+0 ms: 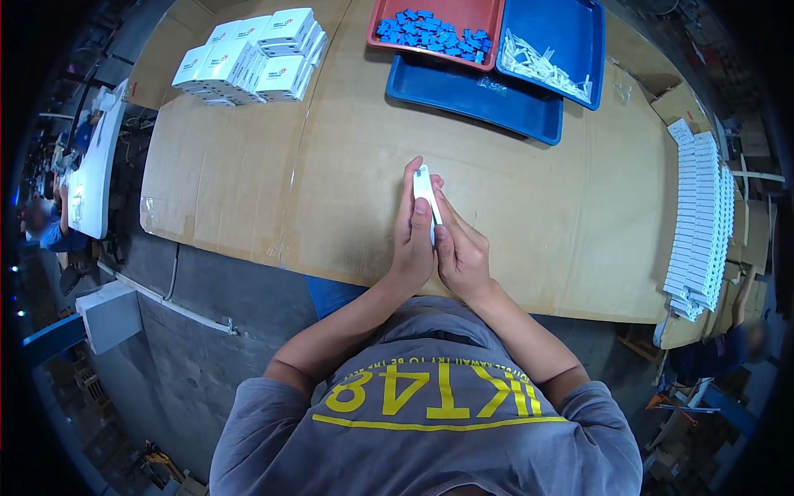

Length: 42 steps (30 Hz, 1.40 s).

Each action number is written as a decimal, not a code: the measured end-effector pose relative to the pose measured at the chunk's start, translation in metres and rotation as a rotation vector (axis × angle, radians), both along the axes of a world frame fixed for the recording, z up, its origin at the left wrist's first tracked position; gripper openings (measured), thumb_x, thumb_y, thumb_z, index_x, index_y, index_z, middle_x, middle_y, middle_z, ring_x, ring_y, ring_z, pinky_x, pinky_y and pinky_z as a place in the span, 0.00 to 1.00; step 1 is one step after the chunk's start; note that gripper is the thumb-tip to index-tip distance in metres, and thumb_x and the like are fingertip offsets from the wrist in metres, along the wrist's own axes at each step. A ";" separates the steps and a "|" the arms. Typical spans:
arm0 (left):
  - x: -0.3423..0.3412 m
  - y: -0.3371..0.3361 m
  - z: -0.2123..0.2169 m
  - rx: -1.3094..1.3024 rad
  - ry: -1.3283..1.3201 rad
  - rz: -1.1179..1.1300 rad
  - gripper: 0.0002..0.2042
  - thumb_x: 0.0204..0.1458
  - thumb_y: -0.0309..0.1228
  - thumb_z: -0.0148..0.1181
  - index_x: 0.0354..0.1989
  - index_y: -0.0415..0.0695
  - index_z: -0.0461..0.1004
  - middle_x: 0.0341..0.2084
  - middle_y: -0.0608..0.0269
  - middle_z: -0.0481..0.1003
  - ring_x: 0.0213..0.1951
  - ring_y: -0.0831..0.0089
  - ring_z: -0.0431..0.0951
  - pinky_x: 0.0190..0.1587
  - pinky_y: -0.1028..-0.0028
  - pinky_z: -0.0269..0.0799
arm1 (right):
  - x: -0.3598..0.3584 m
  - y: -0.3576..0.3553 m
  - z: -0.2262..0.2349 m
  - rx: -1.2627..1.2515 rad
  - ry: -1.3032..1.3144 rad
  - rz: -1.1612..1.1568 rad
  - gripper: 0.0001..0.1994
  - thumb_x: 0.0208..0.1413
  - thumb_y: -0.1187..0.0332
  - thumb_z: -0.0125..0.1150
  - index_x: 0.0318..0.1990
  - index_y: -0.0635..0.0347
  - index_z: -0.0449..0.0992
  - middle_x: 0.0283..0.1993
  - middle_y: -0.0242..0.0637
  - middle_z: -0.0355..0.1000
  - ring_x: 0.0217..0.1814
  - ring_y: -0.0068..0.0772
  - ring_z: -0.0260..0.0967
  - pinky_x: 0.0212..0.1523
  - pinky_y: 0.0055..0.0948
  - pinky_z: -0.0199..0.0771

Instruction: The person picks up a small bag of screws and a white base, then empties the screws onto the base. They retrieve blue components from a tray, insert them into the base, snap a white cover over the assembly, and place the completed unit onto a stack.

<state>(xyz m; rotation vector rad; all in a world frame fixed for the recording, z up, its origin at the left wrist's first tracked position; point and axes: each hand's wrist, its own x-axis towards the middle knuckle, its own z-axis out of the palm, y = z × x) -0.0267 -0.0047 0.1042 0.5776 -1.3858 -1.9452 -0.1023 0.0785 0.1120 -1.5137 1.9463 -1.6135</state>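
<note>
Take the front blue tray [475, 103] as your landmark: the slim white piece [423, 183] is on your side of it, a little left of its middle, held over the cardboard-covered tabletop [347, 157]. The piece's long axis points roughly from your body toward that tray, its far end leaning slightly left. Neither hand is the nearer, for both touch it. Your left hand [411, 240] grips it from the left, 1 thumb laid along the upper face and the fingers up its left side; your right hand [465, 255] closes on it from the right, thumb against the near right edge, though how those fingers bear on the hidden underside you cannot tell. So the piece sits between 2 facing palms, its far end showing past both thumbs. Beyond the landmark tray's left part lies the red tray [463, 7] of blue pieces [434, 35]; beyond its right part, another blue tray [571, 31] with white strips [538, 66]. White boxes [248, 58] stand well to its left, and stacked white parts [699, 219] well to its right, closer to you.
</note>
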 end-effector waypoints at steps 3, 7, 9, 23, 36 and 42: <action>0.003 0.000 -0.005 0.009 0.014 0.001 0.37 0.73 0.56 0.34 0.78 0.39 0.45 0.57 0.55 0.67 0.62 0.70 0.66 0.68 0.69 0.57 | 0.001 0.001 -0.001 0.016 0.002 0.012 0.24 0.70 0.75 0.52 0.71 0.73 0.65 0.68 0.65 0.68 0.68 0.61 0.71 0.63 0.40 0.76; 0.005 -0.001 -0.007 0.043 0.066 0.006 0.34 0.74 0.52 0.35 0.78 0.40 0.47 0.57 0.52 0.65 0.60 0.66 0.65 0.67 0.67 0.58 | 0.000 0.003 -0.001 0.048 -0.040 0.032 0.24 0.70 0.75 0.52 0.72 0.72 0.63 0.68 0.65 0.68 0.68 0.61 0.71 0.63 0.40 0.77; 0.005 -0.001 -0.005 0.033 0.043 0.015 0.35 0.73 0.52 0.35 0.79 0.40 0.46 0.59 0.51 0.64 0.62 0.65 0.64 0.68 0.66 0.57 | 0.001 0.001 -0.001 0.042 -0.076 0.061 0.23 0.72 0.73 0.50 0.72 0.71 0.64 0.71 0.64 0.64 0.72 0.60 0.67 0.66 0.41 0.73; 0.009 -0.008 -0.008 -0.325 -0.013 -0.071 0.48 0.65 0.58 0.49 0.79 0.34 0.37 0.72 0.40 0.53 0.71 0.55 0.59 0.72 0.59 0.55 | -0.017 -0.001 0.032 0.334 -1.108 0.099 0.24 0.75 0.56 0.52 0.70 0.60 0.68 0.63 0.41 0.72 0.64 0.27 0.71 0.59 0.30 0.73; 0.011 -0.017 -0.020 -0.568 -0.021 0.169 0.48 0.62 0.68 0.46 0.69 0.28 0.58 0.59 0.40 0.65 0.57 0.54 0.70 0.60 0.58 0.67 | 0.018 -0.009 0.027 0.212 -0.947 0.029 0.24 0.72 0.69 0.56 0.72 0.67 0.65 0.67 0.50 0.71 0.66 0.30 0.71 0.64 0.28 0.71; 0.007 -0.018 -0.019 -0.578 0.008 0.220 0.41 0.64 0.60 0.44 0.63 0.26 0.64 0.53 0.39 0.69 0.53 0.51 0.74 0.56 0.59 0.71 | 0.025 -0.004 0.020 0.195 -0.723 -0.002 0.23 0.76 0.65 0.48 0.72 0.67 0.66 0.65 0.49 0.73 0.62 0.32 0.73 0.62 0.28 0.70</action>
